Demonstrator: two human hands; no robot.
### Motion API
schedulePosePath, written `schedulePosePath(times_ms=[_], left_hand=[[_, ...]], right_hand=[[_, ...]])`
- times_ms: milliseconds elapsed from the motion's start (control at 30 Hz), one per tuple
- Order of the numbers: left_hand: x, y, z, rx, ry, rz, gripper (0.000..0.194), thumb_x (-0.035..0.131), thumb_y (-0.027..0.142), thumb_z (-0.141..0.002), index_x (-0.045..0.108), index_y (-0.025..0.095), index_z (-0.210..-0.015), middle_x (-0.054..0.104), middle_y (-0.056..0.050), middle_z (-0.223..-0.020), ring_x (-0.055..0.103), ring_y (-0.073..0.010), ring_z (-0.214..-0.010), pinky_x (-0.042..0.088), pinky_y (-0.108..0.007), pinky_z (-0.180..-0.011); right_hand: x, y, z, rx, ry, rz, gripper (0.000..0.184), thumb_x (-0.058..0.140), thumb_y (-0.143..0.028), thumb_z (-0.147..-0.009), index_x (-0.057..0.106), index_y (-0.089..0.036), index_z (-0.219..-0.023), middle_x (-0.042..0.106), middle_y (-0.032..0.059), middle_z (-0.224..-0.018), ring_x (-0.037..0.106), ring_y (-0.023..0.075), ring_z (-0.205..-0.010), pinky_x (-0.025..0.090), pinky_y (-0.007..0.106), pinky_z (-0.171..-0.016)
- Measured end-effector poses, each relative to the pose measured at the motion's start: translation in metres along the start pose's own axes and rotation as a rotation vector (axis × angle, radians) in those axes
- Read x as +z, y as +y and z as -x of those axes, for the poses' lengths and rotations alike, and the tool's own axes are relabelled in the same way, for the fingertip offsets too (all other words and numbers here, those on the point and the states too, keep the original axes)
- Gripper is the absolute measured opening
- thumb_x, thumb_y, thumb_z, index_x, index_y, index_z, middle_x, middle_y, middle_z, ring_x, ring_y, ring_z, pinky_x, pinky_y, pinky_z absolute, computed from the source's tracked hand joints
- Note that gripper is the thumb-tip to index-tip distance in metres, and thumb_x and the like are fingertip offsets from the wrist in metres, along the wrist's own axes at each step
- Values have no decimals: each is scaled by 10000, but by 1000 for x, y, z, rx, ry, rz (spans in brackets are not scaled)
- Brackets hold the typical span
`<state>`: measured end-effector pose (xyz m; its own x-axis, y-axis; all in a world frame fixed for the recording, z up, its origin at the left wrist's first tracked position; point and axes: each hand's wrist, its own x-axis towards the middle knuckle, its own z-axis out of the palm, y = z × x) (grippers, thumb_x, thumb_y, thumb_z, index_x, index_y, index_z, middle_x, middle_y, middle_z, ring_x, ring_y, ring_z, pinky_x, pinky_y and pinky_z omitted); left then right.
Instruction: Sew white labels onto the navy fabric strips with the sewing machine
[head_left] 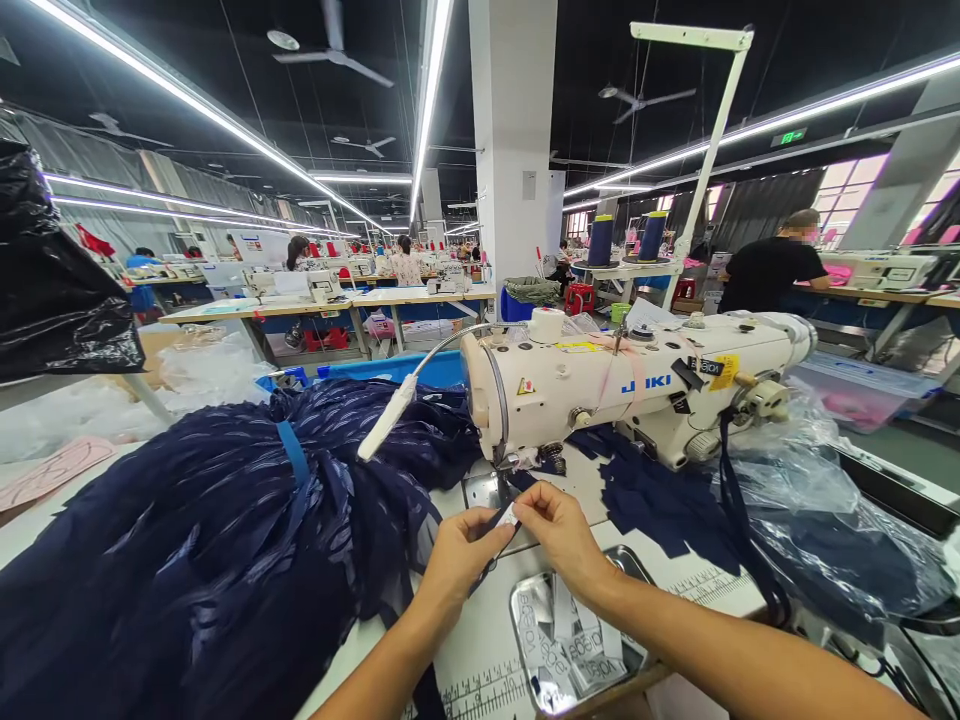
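Just in front of the needle area of a white sewing machine (555, 385), my two hands meet over a small white label (509, 515). My left hand (459, 555) is closed, pinching dark navy fabric at the label's left end. With thumb and fingertips, my right hand (561, 535) grips the label's other end. Below my hands, a metal tray (636, 566) holds several white printed labels (589, 645). A large heap of navy fabric (217, 530), with a blue tie (292, 452) around it, lies to the left and runs toward my left hand.
Small navy fabric pieces (664, 500) lie right of the needle, beside a clear plastic bag (832, 520). A bendable lamp (390, 415) leans over the heap. A black plastic bag (60, 270) hangs at left. A person in black (772, 265) sits at another machine.
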<state>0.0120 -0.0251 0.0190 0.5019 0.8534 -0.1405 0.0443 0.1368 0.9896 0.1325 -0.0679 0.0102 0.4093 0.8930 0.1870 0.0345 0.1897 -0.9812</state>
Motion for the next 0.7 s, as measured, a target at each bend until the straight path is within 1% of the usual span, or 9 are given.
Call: schedulePosePath(times_ms=[167, 300, 400, 467, 500, 533, 567, 633, 700], left_hand=[[-3, 0, -6, -29, 17, 21, 516, 764, 548, -338, 588, 125, -574, 450, 49, -432, 349, -59, -400, 247, -188, -422], [-8, -2, -9, -57, -56, 30, 482, 782, 509, -384, 605, 131, -627, 507, 33, -486, 398, -72, -438, 287, -186, -455], [-12, -4, -9, -65, -82, -1, 422, 760, 500, -459, 597, 149, -628, 520, 27, -509, 419, -88, -454, 292, -191, -448], [-16, -3, -7, -22, -119, -80, 383, 719, 508, -527, 600, 157, -626, 528, 17, -526, 435, -100, -466, 308, -199, -450], [-18, -2, -7, 39, -144, -163, 358, 691, 504, -572, 600, 160, -614, 529, 12, -530, 443, -106, -471, 318, -205, -453], [-20, 0, -7, 150, -153, -279, 329, 654, 487, -628, 600, 163, -607, 528, 6, -534, 451, -111, -475, 327, -211, -459], [-22, 1, -8, 315, -138, -425, 299, 604, 455, -694, 601, 168, -609, 527, 1, -541, 458, -116, -482, 334, -219, -469], [-24, 6, -11, 781, -43, -765, 279, 464, 334, -822, 602, 174, -639, 530, -16, -564, 463, -128, -500, 337, -244, -495], [-21, 9, -19, 1224, 44, -1109, 321, 329, 172, -873, 596, 170, -694, 549, -40, -615, 471, -142, -538, 331, -273, -530]], right_hand=[[3, 2, -1, -16, 12, -4, 190, 571, -348, -627, 487, -187, -573, 461, -39, -541, 407, 111, -537, 340, 252, -539], [2, 2, 0, 1, -33, -17, 190, 578, -346, -644, 489, -182, -606, 468, -43, -559, 425, 103, -543, 359, 244, -552], [-13, 2, -7, -15, -177, 53, 189, 607, -344, -674, 516, -179, -687, 516, -40, -597, 488, 108, -573, 396, 234, -569], [-33, 1, -21, -92, -237, 288, 150, 596, -307, -717, 540, -172, -754, 574, -21, -657, 542, 117, -622, 423, 228, -583], [-46, -1, -30, -140, -236, 459, 118, 578, -273, -742, 551, -167, -786, 601, -7, -700, 564, 123, -656, 435, 227, -596], [-61, -2, -41, -202, -211, 697, 72, 554, -229, -763, 561, -159, -779, 619, 9, -730, 577, 127, -684, 442, 228, -616], [-75, -4, -53, -251, -180, 981, 59, 524, -201, -784, 570, -163, -786, 632, 13, -753, 586, 128, -703, 448, 233, -641], [-100, -6, -77, -259, -105, 1140, 99, 521, -150, -777, 585, -142, -852, 641, 86, -879, 586, 190, -838, 443, 308, -734], [-115, -5, -98, -253, -78, 1253, 134, 518, -136, -773, 593, -136, -884, 641, 129, -910, 578, 240, -897, 433, 368, -766]])
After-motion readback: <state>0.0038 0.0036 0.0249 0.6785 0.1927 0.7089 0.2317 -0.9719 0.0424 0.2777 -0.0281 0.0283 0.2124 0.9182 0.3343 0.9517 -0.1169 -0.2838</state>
